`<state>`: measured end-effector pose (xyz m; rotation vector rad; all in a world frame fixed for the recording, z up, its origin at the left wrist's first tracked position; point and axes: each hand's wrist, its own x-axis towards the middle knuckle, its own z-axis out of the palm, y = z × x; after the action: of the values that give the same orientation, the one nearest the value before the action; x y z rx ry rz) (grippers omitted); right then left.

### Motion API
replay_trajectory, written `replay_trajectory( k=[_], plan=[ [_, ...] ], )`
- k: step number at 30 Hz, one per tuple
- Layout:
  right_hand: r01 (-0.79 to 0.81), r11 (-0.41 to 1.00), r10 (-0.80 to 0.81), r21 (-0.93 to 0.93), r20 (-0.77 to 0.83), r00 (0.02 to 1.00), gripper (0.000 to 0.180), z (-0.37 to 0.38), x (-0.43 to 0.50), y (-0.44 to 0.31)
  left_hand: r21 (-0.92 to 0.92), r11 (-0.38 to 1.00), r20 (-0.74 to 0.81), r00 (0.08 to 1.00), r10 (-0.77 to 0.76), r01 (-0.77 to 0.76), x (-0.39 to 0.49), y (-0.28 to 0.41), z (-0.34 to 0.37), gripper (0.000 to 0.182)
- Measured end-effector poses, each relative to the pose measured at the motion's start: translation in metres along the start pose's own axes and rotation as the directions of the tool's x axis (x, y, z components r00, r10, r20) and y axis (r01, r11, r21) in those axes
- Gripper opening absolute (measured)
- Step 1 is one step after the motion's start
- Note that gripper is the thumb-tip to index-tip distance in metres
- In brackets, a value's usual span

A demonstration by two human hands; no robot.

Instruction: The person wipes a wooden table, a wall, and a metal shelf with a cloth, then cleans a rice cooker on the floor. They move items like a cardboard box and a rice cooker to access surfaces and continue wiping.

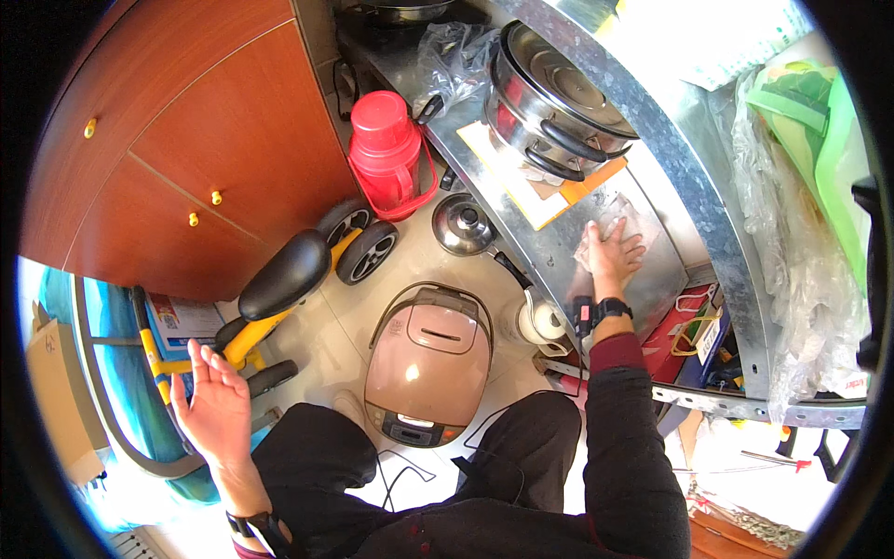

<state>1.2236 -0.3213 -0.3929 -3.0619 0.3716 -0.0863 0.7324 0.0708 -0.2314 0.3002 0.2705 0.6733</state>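
Note:
My right hand (614, 253), back upward and fingers spread, is over a grey metal shelf (559, 262). A pale, thin, crumpled wipe or tissue (621, 207) shows around its fingers and seems to lie beneath them. To the left, my left hand (213, 412) is raised palm up, its fingers extended and nothing in it. It appears in front of a yellow balance bike (244, 342) with a black seat. Between my knees a pinkish-brown rice cooker (433, 363) stands on the tiled floor, lid closed.
A stacked steel steamer pot (517, 105) stands on the shelf's far part. A red thermos flask (384, 147) and a lidded saucepan (464, 223) are on the floor beside it. A reddish wooden cabinet (237, 140) borders the left. Plastic bags (768, 209) hang over the upper shelf.

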Motion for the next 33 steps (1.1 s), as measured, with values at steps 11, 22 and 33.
replay_trajectory(
  k=[11, 22, 33],
  plan=[
    [0.492, 0.871, -0.492, 0.010, 0.030, 0.870, 0.067, 0.004, -0.101, -0.008, -0.068, 0.998, 0.000, 1.000, -0.003, 0.003, 0.009, -0.001, -0.003, 0.047],
    [0.860, 0.509, -0.861, -0.013, -0.015, 0.509, 0.066, -0.012, -0.130, -0.003, -0.045, 0.999, -0.021, 1.000, 0.015, -0.016, 0.003, 0.007, -0.005, 0.046],
    [0.959, 0.281, -0.953, -0.023, -0.119, 0.277, 0.066, 0.003, -0.086, -0.154, -0.025, 0.998, -0.092, 0.994, 0.058, -0.061, -0.015, 0.016, -0.006, 0.046]
  ],
)
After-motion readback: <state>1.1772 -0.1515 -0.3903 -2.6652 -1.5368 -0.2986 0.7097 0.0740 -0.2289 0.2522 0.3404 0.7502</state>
